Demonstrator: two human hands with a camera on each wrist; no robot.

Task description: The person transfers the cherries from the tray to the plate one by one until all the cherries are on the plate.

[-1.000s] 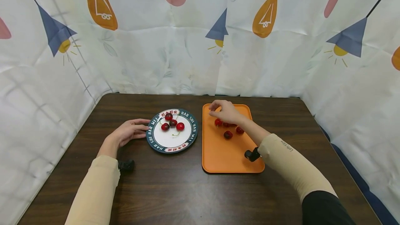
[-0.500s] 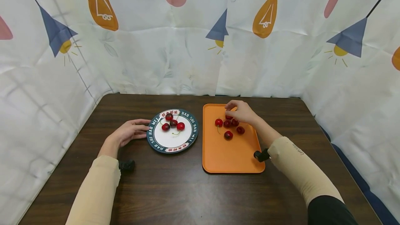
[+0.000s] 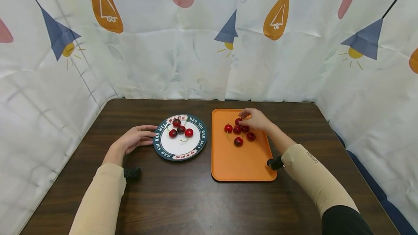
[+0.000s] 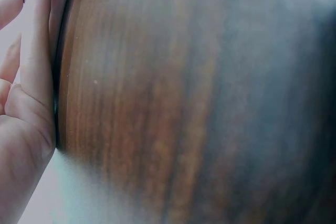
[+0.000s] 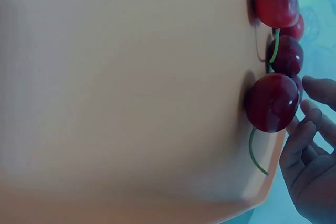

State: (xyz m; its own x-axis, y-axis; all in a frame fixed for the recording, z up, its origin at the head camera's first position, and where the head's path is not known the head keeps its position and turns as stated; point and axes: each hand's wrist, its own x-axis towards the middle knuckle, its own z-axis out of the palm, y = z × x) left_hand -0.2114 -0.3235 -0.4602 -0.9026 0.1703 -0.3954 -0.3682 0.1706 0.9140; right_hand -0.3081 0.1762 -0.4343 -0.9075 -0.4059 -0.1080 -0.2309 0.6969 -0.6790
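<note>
The wooden desk (image 3: 196,198) and far printed curtain (image 3: 202,57) are faced from above the near side by the head camera. The desk is shared, close up, with the left-wrist view; the orange tray (image 3: 241,162) and cherries (image 3: 237,129), with the close right-wrist view.

A dark wood-grained table (image 3: 183,198) carries a blue-rimmed plate (image 3: 179,149) and, beside it, an orange tray (image 3: 240,162).

The head view is bright, evenly lit and fairly sharp; a pale sheen spreads over the surface (image 3: 209,202), well in from its left and right edges; a thin shadow underlines the tray (image 3: 241,166); the left wrist view is hazy, its wood grain blurred, darkening rightward; the right wrist view looks dim, blue-tinted, cherries (image 5: 271,102) casting soft shadows.
</note>
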